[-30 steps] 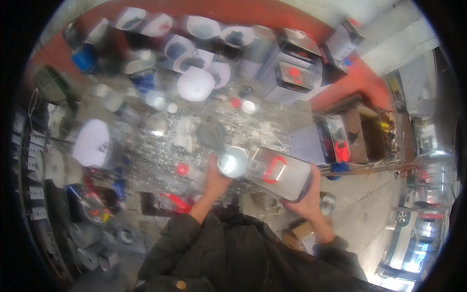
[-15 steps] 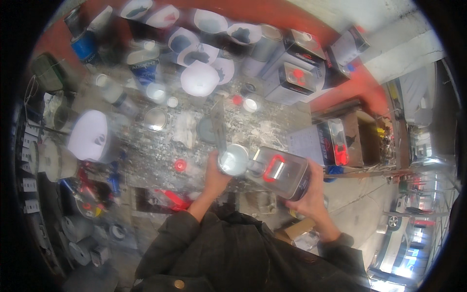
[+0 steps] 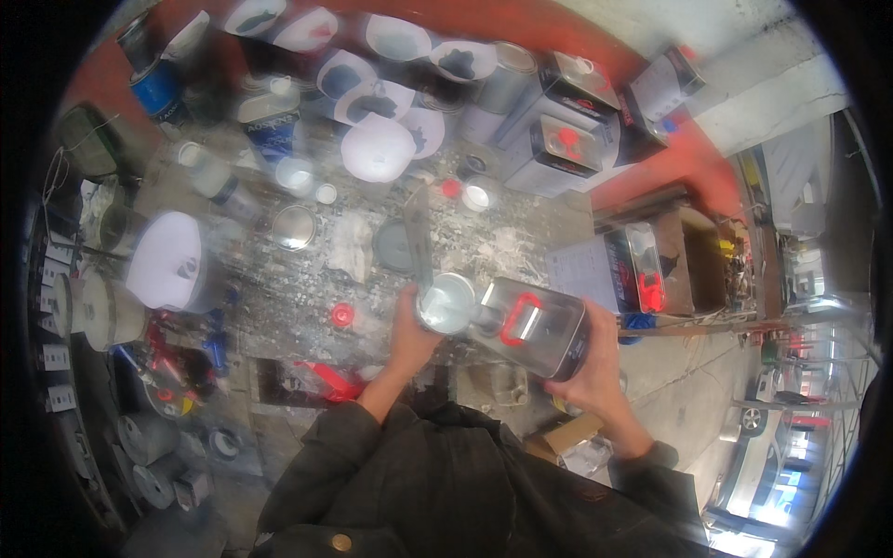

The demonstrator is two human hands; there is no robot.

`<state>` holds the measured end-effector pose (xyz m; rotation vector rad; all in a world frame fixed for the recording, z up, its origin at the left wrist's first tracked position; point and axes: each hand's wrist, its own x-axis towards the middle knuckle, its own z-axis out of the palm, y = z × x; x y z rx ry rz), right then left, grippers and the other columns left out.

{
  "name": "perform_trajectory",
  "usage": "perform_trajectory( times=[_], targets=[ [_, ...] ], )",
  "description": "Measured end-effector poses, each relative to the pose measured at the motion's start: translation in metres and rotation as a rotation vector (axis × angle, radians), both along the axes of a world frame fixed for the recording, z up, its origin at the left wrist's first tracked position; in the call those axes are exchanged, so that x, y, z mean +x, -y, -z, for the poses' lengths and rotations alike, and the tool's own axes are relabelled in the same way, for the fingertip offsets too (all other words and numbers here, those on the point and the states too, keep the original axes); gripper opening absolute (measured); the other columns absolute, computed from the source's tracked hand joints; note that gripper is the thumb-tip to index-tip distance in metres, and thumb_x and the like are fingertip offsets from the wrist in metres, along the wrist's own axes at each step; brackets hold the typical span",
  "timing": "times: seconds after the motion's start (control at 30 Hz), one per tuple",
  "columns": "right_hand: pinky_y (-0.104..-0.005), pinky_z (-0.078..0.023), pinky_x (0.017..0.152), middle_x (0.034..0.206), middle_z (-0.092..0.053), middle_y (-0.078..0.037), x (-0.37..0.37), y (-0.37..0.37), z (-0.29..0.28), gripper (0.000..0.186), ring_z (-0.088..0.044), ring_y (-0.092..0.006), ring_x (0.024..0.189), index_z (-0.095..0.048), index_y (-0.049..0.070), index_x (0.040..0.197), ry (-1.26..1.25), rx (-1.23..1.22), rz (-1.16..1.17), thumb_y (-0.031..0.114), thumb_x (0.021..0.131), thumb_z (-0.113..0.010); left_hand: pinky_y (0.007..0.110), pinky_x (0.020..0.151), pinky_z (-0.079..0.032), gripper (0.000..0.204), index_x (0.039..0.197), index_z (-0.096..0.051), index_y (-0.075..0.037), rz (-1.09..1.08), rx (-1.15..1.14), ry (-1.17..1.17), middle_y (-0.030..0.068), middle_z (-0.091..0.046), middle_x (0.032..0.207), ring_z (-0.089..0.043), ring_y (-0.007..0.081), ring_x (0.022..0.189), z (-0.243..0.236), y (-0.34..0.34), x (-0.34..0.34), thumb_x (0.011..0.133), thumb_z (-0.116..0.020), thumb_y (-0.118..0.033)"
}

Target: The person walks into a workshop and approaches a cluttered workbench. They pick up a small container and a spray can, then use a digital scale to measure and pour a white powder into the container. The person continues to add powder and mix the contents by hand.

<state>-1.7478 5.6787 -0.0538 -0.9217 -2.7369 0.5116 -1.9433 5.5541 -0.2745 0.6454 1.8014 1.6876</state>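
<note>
My left hand (image 3: 407, 342) is closed round a small cup (image 3: 450, 303) with pale contents, its mouth facing up. A long flat stick (image 3: 418, 228) stands up from the cup's left side; whether my fingers also press on it, I cannot tell. My right hand (image 3: 593, 367) grips the bottom end of a rectangular metal can (image 3: 554, 324) with a red handle (image 3: 521, 319) on its top. The can is tipped, its mouth close against the cup's right rim. Any stream between them is too blurred to make out.
A paint-spattered workbench (image 3: 270, 321) carries a red cap (image 3: 342, 314), a grey round lid (image 3: 394, 245) and a metal lid (image 3: 295, 228). White paper strainers (image 3: 377, 149) and several metal cans (image 3: 565, 153) crowd the back. An open cardboard box (image 3: 702, 265) stands at right.
The view has shifted very slightly. Both hands keep their hold, and the can and cup stay almost in the same place.
</note>
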Motion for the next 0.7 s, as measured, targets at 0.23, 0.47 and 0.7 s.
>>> perform_trajectory(
  times=[0.23,0.47,0.7],
  targets=[
    [-0.0469,-0.038,0.105,0.131,-0.045,-0.021,0.0,-0.001,0.002,0.116,-0.045,-0.0398,0.121,-0.033,0.0,0.146,-0.017,0.006,-0.013,0.013,0.044,-0.087,0.04,0.1,-0.043,0.079,0.135,-0.044,-0.002,0.005,0.031,0.015,0.0178,-0.055,0.124,-0.055,0.0333,0.119,0.006,-0.001,0.001,0.07,-0.086,-0.014],
    [-0.047,-0.038,0.105,0.131,-0.045,-0.022,0.0,-0.002,0.003,0.115,-0.045,-0.0401,0.12,-0.033,0.0,0.146,-0.033,-0.011,-0.018,0.013,0.045,-0.087,0.041,0.1,-0.044,0.081,0.136,-0.043,-0.001,0.01,0.016,0.013,0.0185,-0.055,0.125,-0.054,0.0337,0.12,0.002,0.0,0.001,0.069,-0.086,-0.014],
    [-0.0471,-0.037,0.105,0.131,-0.045,-0.022,0.002,-0.001,0.003,0.115,-0.045,-0.0405,0.121,-0.033,0.001,0.146,-0.039,-0.017,-0.016,0.013,0.045,-0.087,0.037,0.095,-0.047,0.082,0.133,-0.038,-0.002,0.023,0.022,-0.032,0.0154,-0.059,0.121,-0.059,0.0268,0.113,0.013,-0.002,0.0,0.068,-0.088,-0.008]
  ],
)
